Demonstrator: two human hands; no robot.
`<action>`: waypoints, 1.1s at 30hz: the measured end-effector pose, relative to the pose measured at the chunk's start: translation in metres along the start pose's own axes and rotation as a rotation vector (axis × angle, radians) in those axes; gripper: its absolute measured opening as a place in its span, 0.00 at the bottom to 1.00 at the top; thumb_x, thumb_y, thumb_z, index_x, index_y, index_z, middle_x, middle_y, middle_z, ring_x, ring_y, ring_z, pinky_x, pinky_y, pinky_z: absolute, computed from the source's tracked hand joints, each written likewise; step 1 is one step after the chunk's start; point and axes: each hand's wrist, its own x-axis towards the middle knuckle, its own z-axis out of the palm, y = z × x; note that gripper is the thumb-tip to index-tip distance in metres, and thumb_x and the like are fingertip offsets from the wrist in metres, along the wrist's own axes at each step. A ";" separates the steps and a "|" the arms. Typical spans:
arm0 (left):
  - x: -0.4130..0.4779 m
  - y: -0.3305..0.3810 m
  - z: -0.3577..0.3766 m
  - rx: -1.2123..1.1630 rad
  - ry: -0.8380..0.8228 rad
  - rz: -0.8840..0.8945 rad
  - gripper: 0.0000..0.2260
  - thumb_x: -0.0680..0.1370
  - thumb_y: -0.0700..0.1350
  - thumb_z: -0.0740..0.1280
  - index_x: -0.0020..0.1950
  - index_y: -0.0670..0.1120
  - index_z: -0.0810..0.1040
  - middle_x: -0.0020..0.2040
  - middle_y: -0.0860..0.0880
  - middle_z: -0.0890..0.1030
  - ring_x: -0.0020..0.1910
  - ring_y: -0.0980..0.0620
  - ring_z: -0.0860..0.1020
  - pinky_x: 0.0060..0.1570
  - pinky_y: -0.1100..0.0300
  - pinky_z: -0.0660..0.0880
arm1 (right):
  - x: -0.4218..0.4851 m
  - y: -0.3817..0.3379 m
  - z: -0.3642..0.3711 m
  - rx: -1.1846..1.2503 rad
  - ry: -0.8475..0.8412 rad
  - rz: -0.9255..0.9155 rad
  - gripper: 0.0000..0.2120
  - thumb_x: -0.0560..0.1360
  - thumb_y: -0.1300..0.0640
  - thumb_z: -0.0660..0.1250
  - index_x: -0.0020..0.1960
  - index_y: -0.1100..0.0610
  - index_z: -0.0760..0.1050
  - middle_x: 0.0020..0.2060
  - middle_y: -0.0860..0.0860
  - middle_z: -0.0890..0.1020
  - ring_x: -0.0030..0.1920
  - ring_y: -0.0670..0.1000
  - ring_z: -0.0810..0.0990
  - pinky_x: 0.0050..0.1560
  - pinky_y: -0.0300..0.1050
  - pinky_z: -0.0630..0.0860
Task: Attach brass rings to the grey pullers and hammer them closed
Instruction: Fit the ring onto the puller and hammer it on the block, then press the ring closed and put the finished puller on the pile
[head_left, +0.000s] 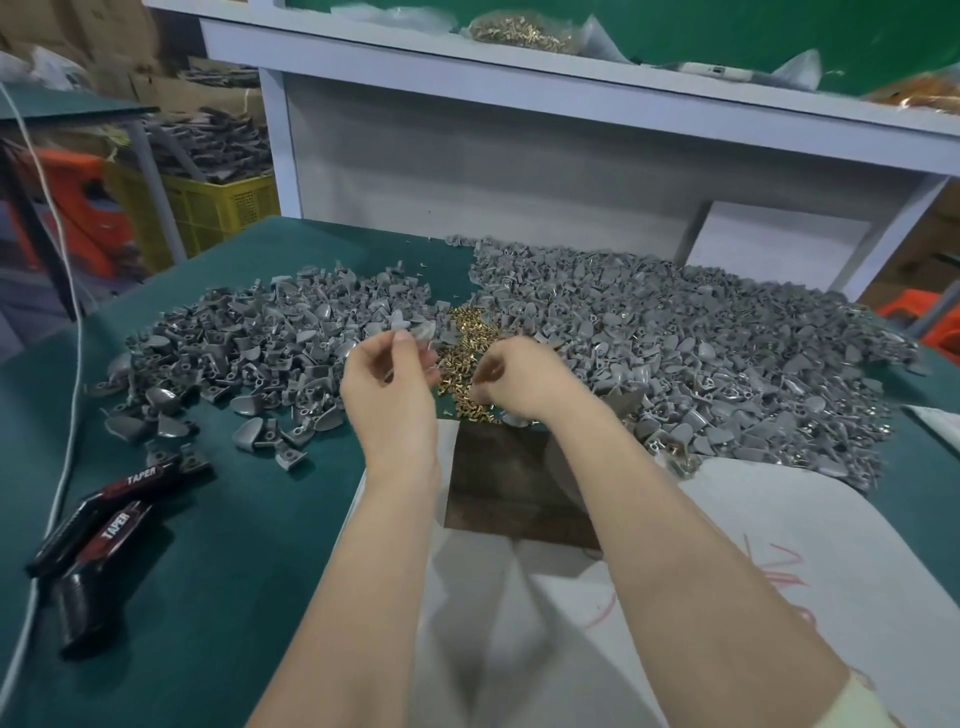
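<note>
Pinching 1 grey puller with the left hand, curling the right hand over the brass rings, grasp unclear. Best threaded squarely through the puller's eye before hammering.

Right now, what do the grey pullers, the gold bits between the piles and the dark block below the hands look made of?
Grey pullers: matte uniform grey, plastic or cast metal, open either way.
Brass rings: shiny yellow glints, metal, brass-like.
Dark block: dull brown flat slab, wood or rusted steel, can't tell.
</note>
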 end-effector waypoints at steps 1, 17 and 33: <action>0.000 0.001 0.000 -0.038 0.023 -0.011 0.05 0.81 0.40 0.60 0.46 0.46 0.73 0.42 0.50 0.79 0.38 0.58 0.80 0.38 0.68 0.76 | 0.008 -0.002 0.007 -0.104 -0.078 0.026 0.10 0.72 0.55 0.72 0.52 0.57 0.80 0.50 0.53 0.82 0.49 0.53 0.80 0.48 0.44 0.76; -0.004 0.002 0.002 -0.096 0.000 -0.065 0.06 0.80 0.38 0.60 0.44 0.46 0.73 0.40 0.50 0.79 0.37 0.58 0.79 0.39 0.67 0.76 | 0.042 0.006 0.021 0.004 0.174 0.045 0.08 0.76 0.63 0.61 0.48 0.60 0.79 0.47 0.55 0.82 0.48 0.55 0.80 0.49 0.46 0.77; -0.034 -0.007 0.008 1.197 -0.746 0.334 0.05 0.76 0.49 0.66 0.41 0.58 0.75 0.46 0.59 0.80 0.55 0.53 0.76 0.55 0.56 0.62 | -0.097 0.064 -0.007 0.754 0.399 0.042 0.13 0.72 0.71 0.67 0.39 0.54 0.79 0.29 0.44 0.83 0.34 0.39 0.81 0.38 0.32 0.75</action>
